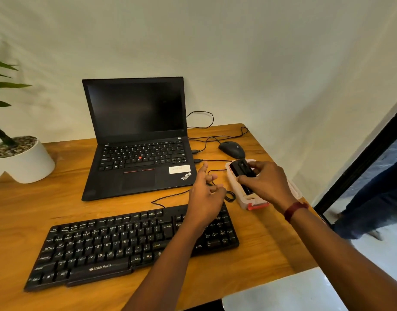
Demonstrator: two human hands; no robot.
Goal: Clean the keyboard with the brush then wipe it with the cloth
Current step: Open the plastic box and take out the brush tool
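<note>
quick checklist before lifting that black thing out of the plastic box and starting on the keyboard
1. Right hand grips the black object: ok.
2. Object is the brush: cannot tell.
3. Left hand free, open above the cable: ok.
4. External keyboard fully clear: not ok, the left forearm crosses it.
5. Plastic box sits on the table: ok.
6. Cloth in view: not ok.

Black keyboard, white pot
</note>
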